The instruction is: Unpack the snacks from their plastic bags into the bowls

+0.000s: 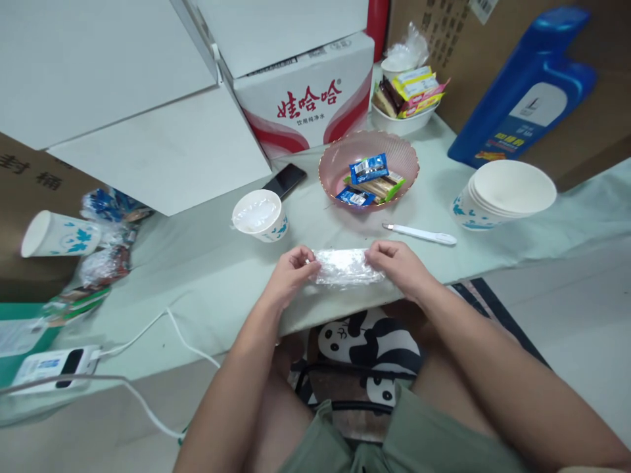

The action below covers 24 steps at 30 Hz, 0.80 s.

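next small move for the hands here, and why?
Probably ease the hands slightly apart to smooth the clear plastic. The left hand and right hand pinch its opposite ends, and the stretch between them looks wrinkled, so a gentle pull seems the simplest step from this grip.

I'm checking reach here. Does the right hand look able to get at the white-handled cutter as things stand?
Probably yes: the white-handled cutter lies just beyond the right hand, with nothing visible between them, though that hand would first have to release the clear plastic.
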{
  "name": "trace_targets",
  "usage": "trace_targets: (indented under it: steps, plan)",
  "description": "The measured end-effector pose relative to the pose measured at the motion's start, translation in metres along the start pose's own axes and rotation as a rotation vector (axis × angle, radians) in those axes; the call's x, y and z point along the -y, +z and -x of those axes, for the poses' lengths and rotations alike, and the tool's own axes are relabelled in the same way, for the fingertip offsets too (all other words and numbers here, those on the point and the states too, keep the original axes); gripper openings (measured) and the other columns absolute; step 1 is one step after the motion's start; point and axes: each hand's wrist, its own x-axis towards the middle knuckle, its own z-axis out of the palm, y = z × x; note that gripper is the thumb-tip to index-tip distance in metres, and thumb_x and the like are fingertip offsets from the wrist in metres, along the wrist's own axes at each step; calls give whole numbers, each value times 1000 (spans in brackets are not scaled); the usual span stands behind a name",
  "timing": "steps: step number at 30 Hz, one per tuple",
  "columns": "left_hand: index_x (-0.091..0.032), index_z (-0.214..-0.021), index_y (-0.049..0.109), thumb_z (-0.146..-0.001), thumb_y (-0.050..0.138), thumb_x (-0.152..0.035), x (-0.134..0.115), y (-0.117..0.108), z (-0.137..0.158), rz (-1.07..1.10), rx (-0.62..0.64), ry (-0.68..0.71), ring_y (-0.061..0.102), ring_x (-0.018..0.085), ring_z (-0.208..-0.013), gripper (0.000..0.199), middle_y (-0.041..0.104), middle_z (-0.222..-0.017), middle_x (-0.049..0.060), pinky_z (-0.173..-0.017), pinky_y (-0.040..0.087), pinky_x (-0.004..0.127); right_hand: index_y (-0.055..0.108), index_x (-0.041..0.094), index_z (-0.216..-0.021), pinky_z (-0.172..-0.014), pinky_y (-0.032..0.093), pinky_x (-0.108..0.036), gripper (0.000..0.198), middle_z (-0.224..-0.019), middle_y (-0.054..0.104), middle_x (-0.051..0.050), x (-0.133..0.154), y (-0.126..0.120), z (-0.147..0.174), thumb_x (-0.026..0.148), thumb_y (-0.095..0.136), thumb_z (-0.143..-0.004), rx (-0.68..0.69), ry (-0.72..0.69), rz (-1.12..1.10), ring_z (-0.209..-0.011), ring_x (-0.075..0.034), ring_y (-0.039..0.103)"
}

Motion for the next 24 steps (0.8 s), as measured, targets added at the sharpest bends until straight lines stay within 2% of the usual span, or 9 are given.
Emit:
trace_targets:
  steps: [4, 8, 10, 13, 16, 18, 20, 22, 24]
  plan:
    - [-23, -100, 53, -63, 87, -29, 7, -1, -3, 20, 40, 49, 59, 10, -63, 50, 66, -78, -3, -60, 47, 22, 56, 24, -95, -60, 40, -27, 42, -70, 60, 6, -2, -1, 0, 37, 79, -62, -29, 79, 3, -62, -14, 53]
    - [-26, -101, 58, -71, 80, -25, 9, 7, 4, -197, -320, 424, 63, 19, -96, 38, 65, -100, 3, -88, 51, 32, 51, 23, -73, -62, 37, -27, 28, -68, 57, 3, 1, -1, 2, 38, 73, -65, 1, 34, 34, -65, -14, 51]
    - [-25, -96, 64, -75, 77, -26, 10, 17, 10, -360, -380, 553, 59, 24, -110, 24, 65, -105, 6, -101, 46, 37, 51, 23, -72, -62, 36, -27, 25, -68, 55, 3, 3, 3, 6, 37, 70, -67, -23, -22, 47, -65, -14, 49]
    - [-23, -108, 69, -75, 80, -35, 11, 36, 17, -358, -70, 448, 60, 29, -116, 37, 68, -119, 9, -104, 45, 40, 48, 23, -70, -60, 35, -26, 26, -64, 49, 5, 4, 13, 12, 35, 71, -69, 125, -38, 7, -60, -12, 43]
    - [-19, -108, 72, -76, 79, -46, 12, 45, 13, -241, 143, 258, 66, 27, -105, 42, 73, -113, 10, -94, 50, 37, 52, 22, -75, -67, 42, -27, 24, -75, 57, 3, 3, 20, 14, 37, 71, -74, 251, -90, -109, -69, -13, 54]
    - [-18, -101, 75, -80, 75, -50, 14, 42, 6, -174, 134, 194, 68, 25, -97, 38, 75, -102, 8, -89, 50, 34, 59, 23, -87, -80, 48, -31, 21, -93, 66, -2, 0, 20, 12, 38, 71, -77, 221, -146, -104, -88, -18, 62]
    - [-18, -100, 76, -82, 73, -51, 17, 37, -1, -80, 76, 160, 68, 23, -94, 37, 76, -96, 6, -87, 50, 32, 61, 24, -97, -90, 49, -35, 26, -107, 67, -5, -2, 18, 9, 38, 72, -77, 88, -197, -48, -104, -21, 63]
    - [-18, -97, 76, -82, 73, -49, 20, 31, -6, -13, 68, 109, 67, 20, -87, 35, 75, -90, 4, -82, 49, 30, 58, 26, -104, -94, 49, -37, 38, -116, 65, -7, -4, 16, 5, 39, 76, -73, -40, -229, -9, -112, -23, 61]
    - [-17, -90, 76, -79, 76, -47, 20, 29, -8, -8, 118, 64, 63, 16, -77, 32, 73, -83, 3, -75, 47, 27, 56, 26, -110, -95, 49, -37, 50, -120, 64, -7, -5, 16, 4, 36, 81, -68, -44, -228, 26, -114, -23, 61]
